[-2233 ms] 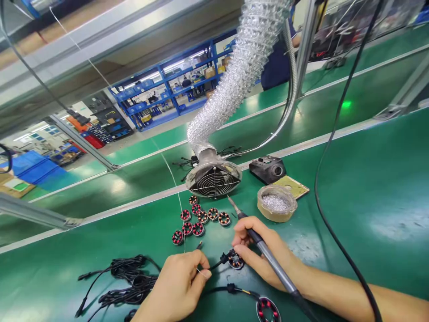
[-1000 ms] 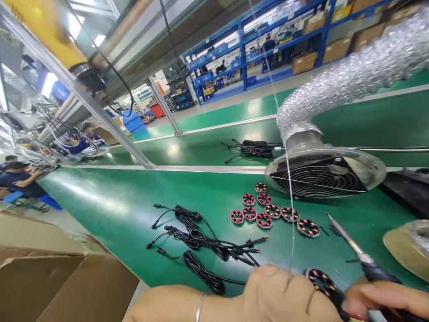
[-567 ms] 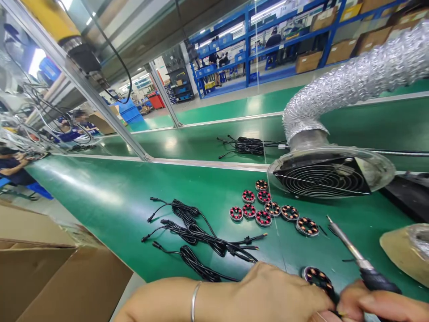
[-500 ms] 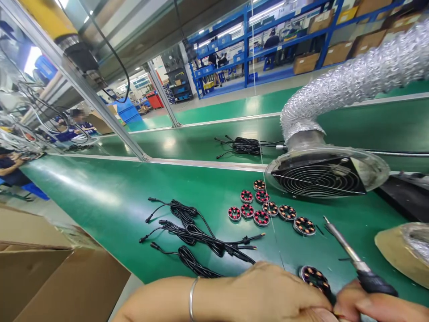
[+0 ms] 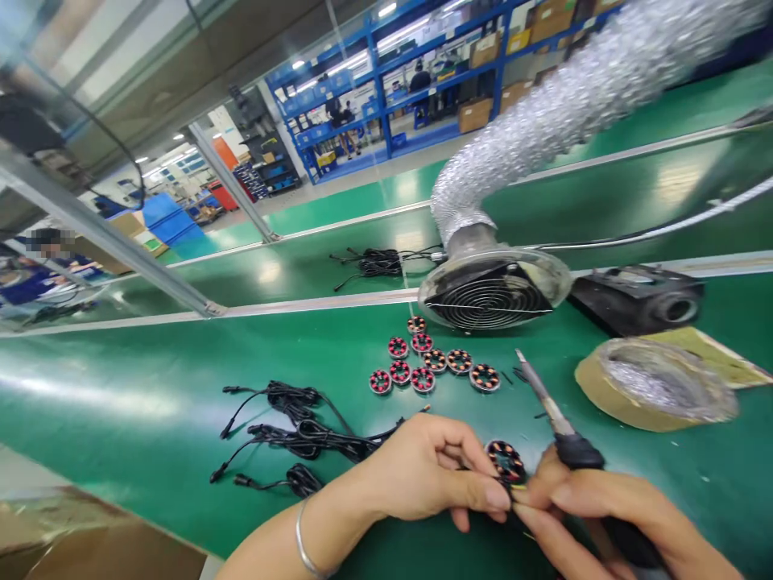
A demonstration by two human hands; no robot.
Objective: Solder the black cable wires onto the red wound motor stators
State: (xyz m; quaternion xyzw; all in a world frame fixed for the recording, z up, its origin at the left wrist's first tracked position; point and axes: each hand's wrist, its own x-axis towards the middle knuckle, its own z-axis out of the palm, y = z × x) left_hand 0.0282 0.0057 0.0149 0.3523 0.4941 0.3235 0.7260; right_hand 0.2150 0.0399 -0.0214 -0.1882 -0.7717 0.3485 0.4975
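My left hand [image 5: 438, 471], with a silver bangle at the wrist, is closed with thumb and fingers pinching the end of a black cable [image 5: 506, 493]. Thin yellow wire shows between the two hands. My right hand [image 5: 604, 499] is closed around the black grip of a soldering iron [image 5: 543, 395], its metal tip pointing up and away to the left. Its fingertips also meet at the wire end, touching or nearly touching my left fingertips. Just beyond them lies a round stator coil [image 5: 506, 461] with copper windings, its near edge partly hidden by my fingers.
Several round coils [image 5: 423, 380] with red or copper windings sit further back. Bundled black cables [image 5: 302, 439] lie to the left. A fume extractor hood [image 5: 492, 298] hangs behind the coils. At right are a tape roll [image 5: 622, 407] and a black stand [image 5: 640, 298].
My view has turned right and tilted, so the scene shifts left. Both hands appear higher and more fully in view, still together at the wire end; the soldering iron stays in my right hand.
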